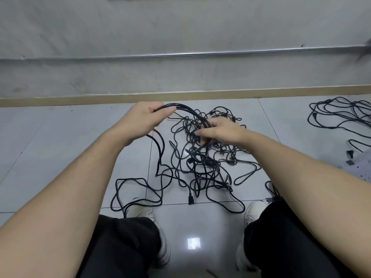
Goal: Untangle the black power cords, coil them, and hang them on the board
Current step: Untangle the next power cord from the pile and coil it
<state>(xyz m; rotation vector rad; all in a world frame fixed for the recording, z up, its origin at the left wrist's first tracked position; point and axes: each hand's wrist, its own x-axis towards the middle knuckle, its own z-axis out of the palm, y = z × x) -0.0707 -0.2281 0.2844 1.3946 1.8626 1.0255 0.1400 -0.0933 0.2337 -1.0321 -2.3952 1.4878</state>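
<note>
Between your two hands runs a bundle of several black strands (186, 109), arched like a bow; your left hand (144, 117) has its fingers curled round one end of it, and your right hand (222, 131) takes the other end, thumb and fingers closing on the strands, though how firmly I cannot tell. Below your fingers the tangled cords (200, 155) lie on the glossy grey tile floor (60, 137); one plug (191, 199) rests near your shoes, on the side of your left fingers. I judge the cords light and flexible, rubbery and a little grippy, so loops will catch on each other; take hold close to a plug and follow the strand, not the middle of the knot. Far beyond your right fingers a second heap of cords (341, 115) lies apart; the board is not visible.
</note>
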